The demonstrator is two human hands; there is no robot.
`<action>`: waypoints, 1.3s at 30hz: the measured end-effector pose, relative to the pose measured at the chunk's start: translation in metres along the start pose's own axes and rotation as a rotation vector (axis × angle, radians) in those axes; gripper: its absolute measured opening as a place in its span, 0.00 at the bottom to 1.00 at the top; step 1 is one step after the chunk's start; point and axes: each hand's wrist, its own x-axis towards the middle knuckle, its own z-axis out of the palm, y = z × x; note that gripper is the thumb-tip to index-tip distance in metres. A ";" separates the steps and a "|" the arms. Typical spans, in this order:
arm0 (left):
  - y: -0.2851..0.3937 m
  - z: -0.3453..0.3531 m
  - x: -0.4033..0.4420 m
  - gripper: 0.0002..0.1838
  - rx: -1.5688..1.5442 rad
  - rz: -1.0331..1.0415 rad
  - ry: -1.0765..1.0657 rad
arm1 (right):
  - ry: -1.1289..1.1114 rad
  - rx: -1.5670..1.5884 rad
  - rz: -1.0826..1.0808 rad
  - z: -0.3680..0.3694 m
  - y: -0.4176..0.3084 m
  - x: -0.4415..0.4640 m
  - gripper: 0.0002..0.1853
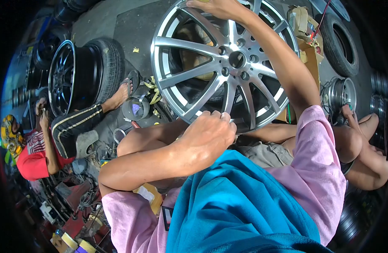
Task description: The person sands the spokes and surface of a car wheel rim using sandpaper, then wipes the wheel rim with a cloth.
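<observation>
I judge the alloy wheel [232, 49], in front of the lap [265, 153], heavy, rigid and slick, best held by its outer rim [155, 59]; right hand [217, 7] at far edge, left hand [211, 133] at near edge, whether clamped I cannot tell.

"Where could a hand pass?"
"Between the spokes of the wheel [185, 44], or across the floor [133, 27] left of its far edge."
"What's in the way?"
"Left, a sandalled foot [121, 93] and a round tub [128, 110]; right, a carton [313, 61] beyond the right arm [282, 50]; near edge, the left hand [213, 137]. Something tan [192, 62] sits behind the left gaps."
</observation>
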 end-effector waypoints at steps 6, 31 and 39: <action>0.001 0.002 0.001 0.15 -0.002 -0.022 0.023 | -0.025 -0.054 0.011 0.007 0.012 0.008 0.17; -0.001 0.003 0.003 0.15 0.048 -0.003 0.020 | -0.010 -0.231 -0.137 0.001 0.012 -0.025 0.14; 0.001 -0.002 0.005 0.15 0.047 -0.013 0.001 | 0.022 -0.272 -0.224 -0.004 0.015 -0.057 0.10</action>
